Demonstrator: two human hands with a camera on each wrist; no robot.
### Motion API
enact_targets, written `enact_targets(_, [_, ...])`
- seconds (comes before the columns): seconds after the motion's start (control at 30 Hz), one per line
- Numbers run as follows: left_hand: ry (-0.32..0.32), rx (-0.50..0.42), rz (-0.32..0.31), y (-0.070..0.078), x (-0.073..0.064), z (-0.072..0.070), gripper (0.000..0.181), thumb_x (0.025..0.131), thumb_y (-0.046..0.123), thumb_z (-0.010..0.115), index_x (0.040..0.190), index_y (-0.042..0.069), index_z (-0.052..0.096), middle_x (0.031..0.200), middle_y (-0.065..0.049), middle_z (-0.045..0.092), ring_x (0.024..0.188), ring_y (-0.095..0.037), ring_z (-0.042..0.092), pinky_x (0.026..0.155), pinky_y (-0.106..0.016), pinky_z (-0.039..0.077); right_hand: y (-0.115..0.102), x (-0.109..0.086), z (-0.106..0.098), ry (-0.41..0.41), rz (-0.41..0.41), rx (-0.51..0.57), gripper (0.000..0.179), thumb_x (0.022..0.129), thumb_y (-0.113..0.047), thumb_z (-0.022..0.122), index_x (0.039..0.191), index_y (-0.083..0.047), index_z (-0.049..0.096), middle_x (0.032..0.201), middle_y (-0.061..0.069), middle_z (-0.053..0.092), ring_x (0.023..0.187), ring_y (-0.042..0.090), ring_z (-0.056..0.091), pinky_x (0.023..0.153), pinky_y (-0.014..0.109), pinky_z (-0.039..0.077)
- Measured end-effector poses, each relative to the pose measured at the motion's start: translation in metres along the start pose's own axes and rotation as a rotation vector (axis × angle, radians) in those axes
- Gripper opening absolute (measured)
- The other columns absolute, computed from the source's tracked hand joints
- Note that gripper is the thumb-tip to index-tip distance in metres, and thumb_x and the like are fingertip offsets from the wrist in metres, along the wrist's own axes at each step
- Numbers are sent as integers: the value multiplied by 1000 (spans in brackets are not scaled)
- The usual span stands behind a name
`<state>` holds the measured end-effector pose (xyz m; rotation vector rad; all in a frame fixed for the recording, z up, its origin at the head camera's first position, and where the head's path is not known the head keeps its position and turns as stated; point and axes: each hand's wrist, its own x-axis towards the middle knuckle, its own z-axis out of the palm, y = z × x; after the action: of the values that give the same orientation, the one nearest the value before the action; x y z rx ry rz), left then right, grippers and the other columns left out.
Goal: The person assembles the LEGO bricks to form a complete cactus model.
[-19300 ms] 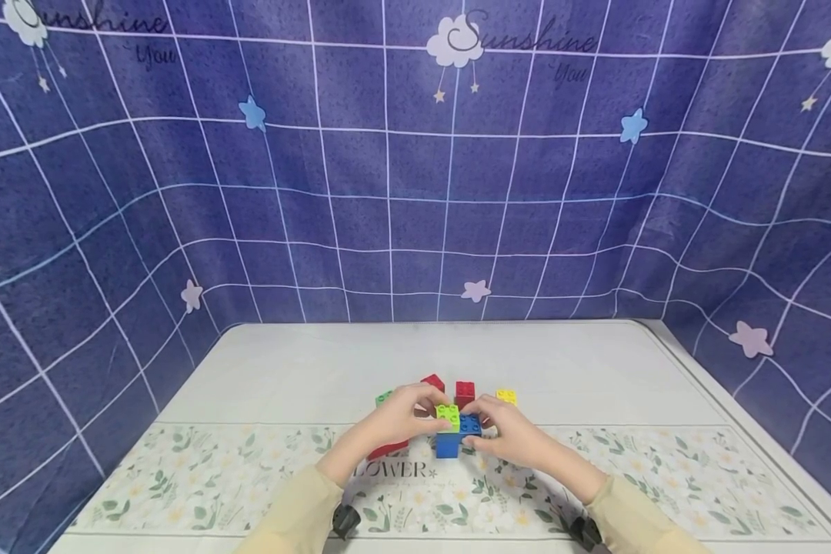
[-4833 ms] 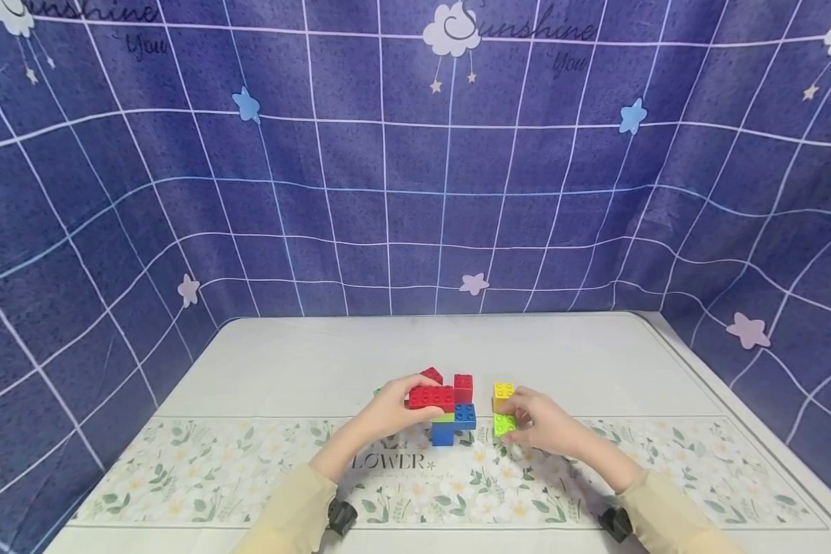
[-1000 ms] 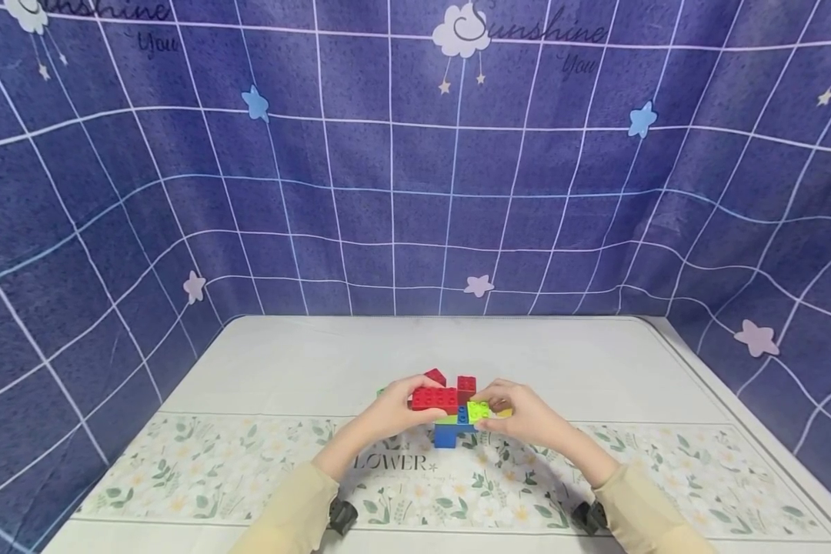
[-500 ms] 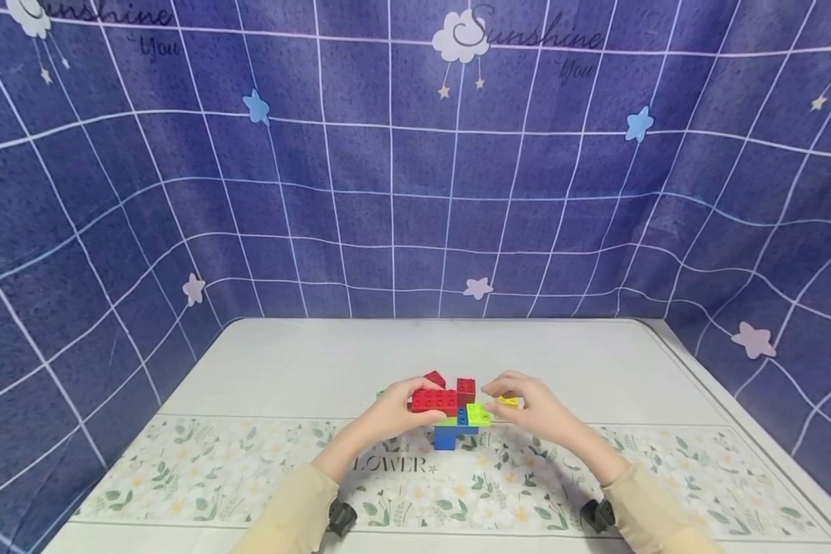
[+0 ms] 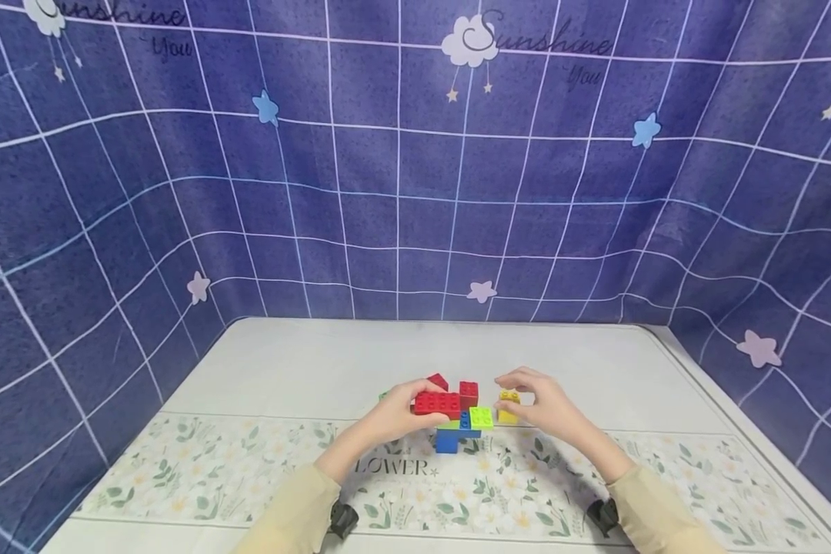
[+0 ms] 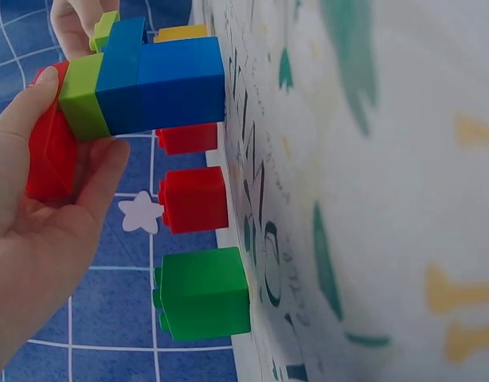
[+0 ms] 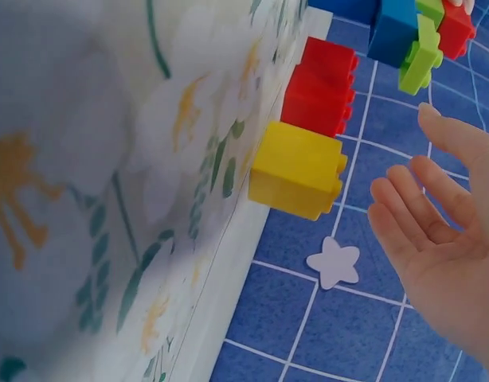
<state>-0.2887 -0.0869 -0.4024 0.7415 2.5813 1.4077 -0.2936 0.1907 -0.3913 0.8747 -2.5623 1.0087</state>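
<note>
Over white tabletop [image 5: 318, 362], left fingers [image 6: 25, 107] clamp long red brick [image 5: 438, 404]; right fingers [image 7: 424, 208] curve apart.

This is a small tabletop play corner with a childlike, homely look; whether it stands in a home or a studio cannot be told. Dark blue cloth [image 5: 367, 177] hangs along the far, left and right sides, printed with pale grid lines, clouds [image 5: 469, 41], stars [image 5: 482, 292] and the word "Sunshine". Inside it stands a white-topped table [image 5: 305, 365], a flowered band [image 5: 221, 477] across its near part, with bright toy bricks [image 5: 468, 392] around the middle.
</note>
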Motion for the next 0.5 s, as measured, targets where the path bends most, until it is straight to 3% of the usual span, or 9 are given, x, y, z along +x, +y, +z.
enact_targets(0.27, [4,12,0,1,0,0,42,81,38,72,115,17,59,86,6,64,70,-9,59,66,-27,51,10,3,1,5,-7,-26,36,80,-21,74,111,-5,65,107,6,65,100,26,61,89,40,52])
enact_targets(0.5, [5,21,6,2,0,0,43,80,39,73,114,17,60,90,7,65,77,-8,61,71,-27,51,15,2,1,-28,48,-35,40,81,-26,73,114,-5,64,108,8,65,101,26,61,91,42,51])
